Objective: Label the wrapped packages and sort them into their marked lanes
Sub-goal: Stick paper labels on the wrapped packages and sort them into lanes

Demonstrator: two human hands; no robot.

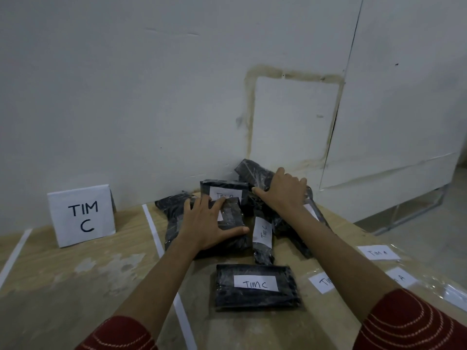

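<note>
Far out to the left of the left hand [207, 223], a white folded sign [82, 215] stands on the table [75, 286] and reads "TIM C", marking that lane. A white tape line [154, 228] runs between the sign and the hand. Every package in view sits on the hand's side of that line, so sorting looks barely begun.

The left hand lies flat, fingers spread and straight, pressing down on a black wrapped package [235, 238] rather than clutching it. A white slip peeks out under the palm, unreadable. Just beyond its fingertips a rear package [225, 188] shows a label starting "TIM"; the last letter is cut off.

Between the two hands a narrow package [262, 238] carries a label reading "TIM C". Closer to the person than both hands, a flat package [256, 286] also reads "TIM C". Both are labelled and waiting for the lane.

The right hand [283, 193] drapes over the back of the pile, on a tilted package [250, 170], thumb stretched out. Its fingertips are hidden past the far side, so I cannot tell whether it grips.

Right of that arm, loose labels [377, 252] lie on clear film [429, 263]; one reads "TIM A". Labelling looks unfinished too.
</note>
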